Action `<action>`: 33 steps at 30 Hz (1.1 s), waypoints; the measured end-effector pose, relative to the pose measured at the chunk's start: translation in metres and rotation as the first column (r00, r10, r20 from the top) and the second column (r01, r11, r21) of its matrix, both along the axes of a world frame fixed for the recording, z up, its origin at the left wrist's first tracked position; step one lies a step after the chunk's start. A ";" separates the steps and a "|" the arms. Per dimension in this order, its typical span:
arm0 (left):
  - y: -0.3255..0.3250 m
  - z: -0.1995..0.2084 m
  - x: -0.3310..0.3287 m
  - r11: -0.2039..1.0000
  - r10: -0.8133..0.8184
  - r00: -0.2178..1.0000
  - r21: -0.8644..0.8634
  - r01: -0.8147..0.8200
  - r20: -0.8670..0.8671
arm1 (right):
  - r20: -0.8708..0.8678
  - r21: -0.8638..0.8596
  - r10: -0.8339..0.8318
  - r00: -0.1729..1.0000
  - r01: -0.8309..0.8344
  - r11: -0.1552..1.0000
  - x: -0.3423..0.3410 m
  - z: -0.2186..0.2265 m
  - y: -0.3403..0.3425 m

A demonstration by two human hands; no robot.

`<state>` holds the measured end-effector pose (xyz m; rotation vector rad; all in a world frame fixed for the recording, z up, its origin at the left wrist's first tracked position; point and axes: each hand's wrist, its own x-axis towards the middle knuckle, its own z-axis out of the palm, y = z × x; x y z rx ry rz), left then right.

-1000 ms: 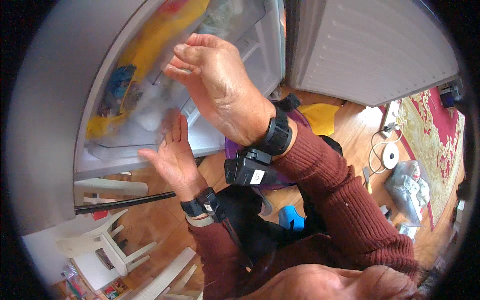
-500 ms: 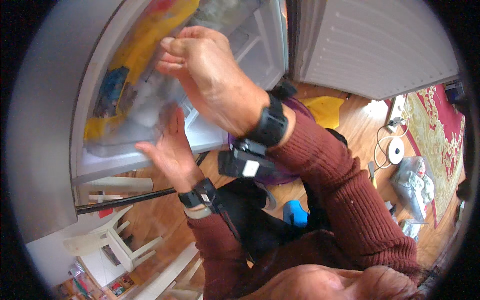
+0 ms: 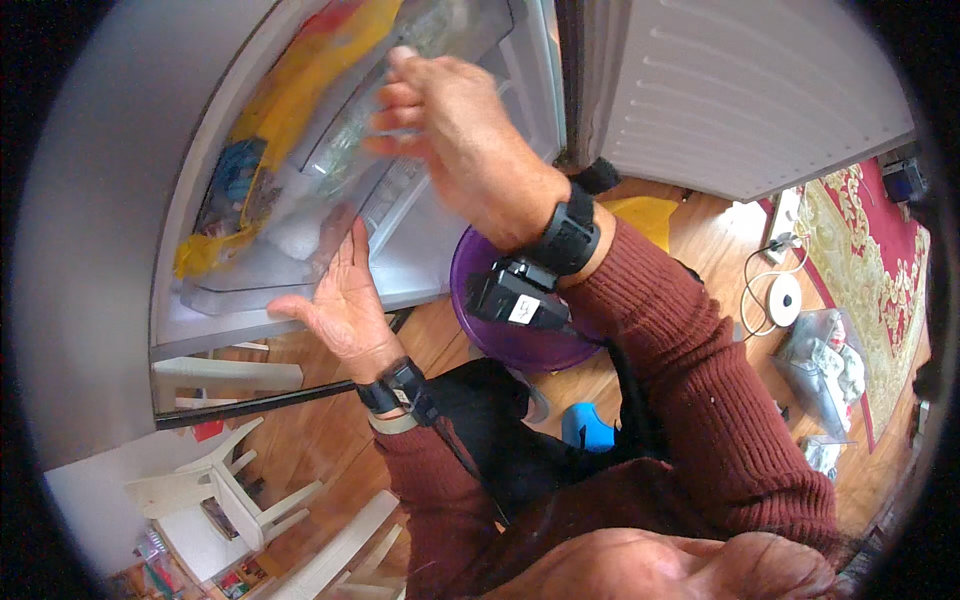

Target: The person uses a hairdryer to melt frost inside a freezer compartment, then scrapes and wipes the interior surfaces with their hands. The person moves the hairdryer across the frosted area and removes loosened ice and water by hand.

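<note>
A clear plastic drawer [image 3: 235, 300] sits in an open freezer compartment, with a yellow bag [image 3: 300, 95], a blue-patterned packet [image 3: 236, 172] and a whitish bundle [image 3: 294, 232] in it. My left hand [image 3: 348, 312] is open, palm up, thumb spread out. Its fingertips reach the drawer's near side, where see-through plastic blurs them. Above and to the right, my right hand [image 3: 450, 120] is curled in front of the clear plastic. Its fingers are slightly smeared by motion, and what they hold, if anything, cannot be made out.
The ribbed white door [image 3: 760, 90] stands open at right. Below my right wrist is a purple basin [image 3: 520, 345] on the wood floor. A blue object [image 3: 588, 427] lies between my legs. White chairs [image 3: 225, 480] stand lower left; a cable reel [image 3: 784, 299] and clear bag [image 3: 825, 360] lie right.
My right hand has moved to the right, away from the yellow bag. More of the clear plastic and the purple basin shows. My left hand has stayed nearly in place.
</note>
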<state>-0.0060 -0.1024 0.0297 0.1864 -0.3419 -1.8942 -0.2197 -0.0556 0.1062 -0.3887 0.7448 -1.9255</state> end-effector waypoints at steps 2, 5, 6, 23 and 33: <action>0.005 0.004 0.002 0.998 -0.013 0.992 0.055 0.020 -0.127 | -0.053 0.110 -0.132 0.990 0.137 0.984 -0.022 -0.006 0.001; 0.013 0.010 0.001 0.997 0.019 0.988 0.072 -0.008 -0.153 | -0.079 0.232 -0.307 0.948 0.317 0.919 -0.050 -0.022 -0.001; 0.014 0.011 0.000 0.996 0.037 0.986 0.089 -0.023 -0.160 | -0.047 0.230 -0.266 0.963 0.270 0.935 -0.057 -0.031 -0.001; 0.016 0.020 -0.006 0.994 0.052 0.966 0.107 -0.026 -0.251 | 0.113 -0.442 0.337 0.935 -0.256 0.860 -0.098 -0.096 -0.069; 0.022 0.029 -0.003 0.969 0.078 0.960 0.247 -0.010 -0.267 | -0.084 -0.245 0.091 0.992 -0.109 0.963 -0.072 -0.092 -0.054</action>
